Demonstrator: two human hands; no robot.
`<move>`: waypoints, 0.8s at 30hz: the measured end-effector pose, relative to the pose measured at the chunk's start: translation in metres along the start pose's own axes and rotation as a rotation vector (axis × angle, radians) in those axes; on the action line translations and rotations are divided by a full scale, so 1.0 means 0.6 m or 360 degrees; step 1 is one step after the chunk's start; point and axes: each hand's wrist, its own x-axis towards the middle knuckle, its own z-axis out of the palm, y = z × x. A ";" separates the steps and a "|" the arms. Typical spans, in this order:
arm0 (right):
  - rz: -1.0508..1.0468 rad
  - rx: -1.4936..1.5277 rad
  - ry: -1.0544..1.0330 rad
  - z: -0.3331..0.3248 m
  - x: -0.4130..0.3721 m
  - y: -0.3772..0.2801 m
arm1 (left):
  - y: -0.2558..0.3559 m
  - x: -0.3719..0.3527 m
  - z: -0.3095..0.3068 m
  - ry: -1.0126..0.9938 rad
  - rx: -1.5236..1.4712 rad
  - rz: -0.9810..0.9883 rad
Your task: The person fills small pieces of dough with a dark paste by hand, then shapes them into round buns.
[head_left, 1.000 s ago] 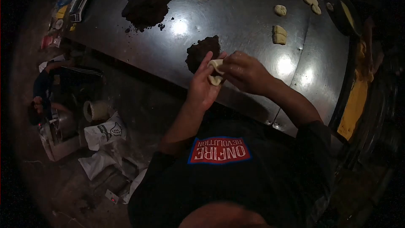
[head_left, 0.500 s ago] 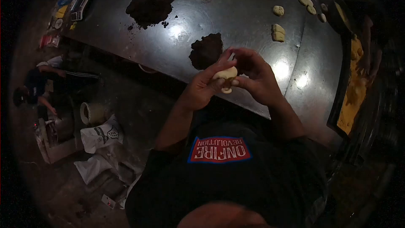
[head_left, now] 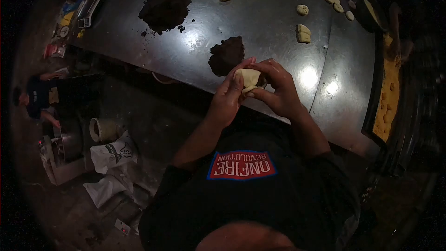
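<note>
Between my two hands, just over the table's near edge, is a piece of pale dough [head_left: 248, 78]. My left hand [head_left: 226, 96] is closed on its left side, with the thumb pressed on the dough. From the right, the fingers and thumb of my right hand [head_left: 278, 88] are wrapped round it. A smaller dark, crumbly pile [head_left: 226, 56] lies on the metal table [head_left: 265, 23] just beyond my left hand. Farther back on the left is a larger dark pile [head_left: 165, 9].
Dough pieces [head_left: 304, 33] and small ovals [head_left: 332, 0] lie at the back right. A yellow-filled tray [head_left: 386, 107] runs along the right edge, beside another person's arm [head_left: 395, 32]. At left, a person [head_left: 39, 95] is near a machine [head_left: 69, 148] and white sacks [head_left: 111, 153].
The dough in my hands has turned and now shows a broader pale surface. The person at left has shifted, and the arm at the right has moved back from the yellow tray's middle.
</note>
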 end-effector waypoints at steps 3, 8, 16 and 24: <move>0.0055 0.0216 0.0007 -0.014 0.003 0.012 | 0.006 -0.002 -0.008 0.0029 0.0456 -0.0079; 0.0202 0.0162 0.0115 -0.020 0.002 0.016 | -0.013 0.000 -0.004 0.0272 0.0824 0.0098; -0.0107 -0.0256 0.0808 0.057 0.025 0.014 | -0.017 0.020 0.024 0.0658 0.1778 0.0780; -0.0397 -0.0716 0.1062 0.059 0.023 0.001 | 0.016 0.000 0.030 -0.0249 0.0821 0.0501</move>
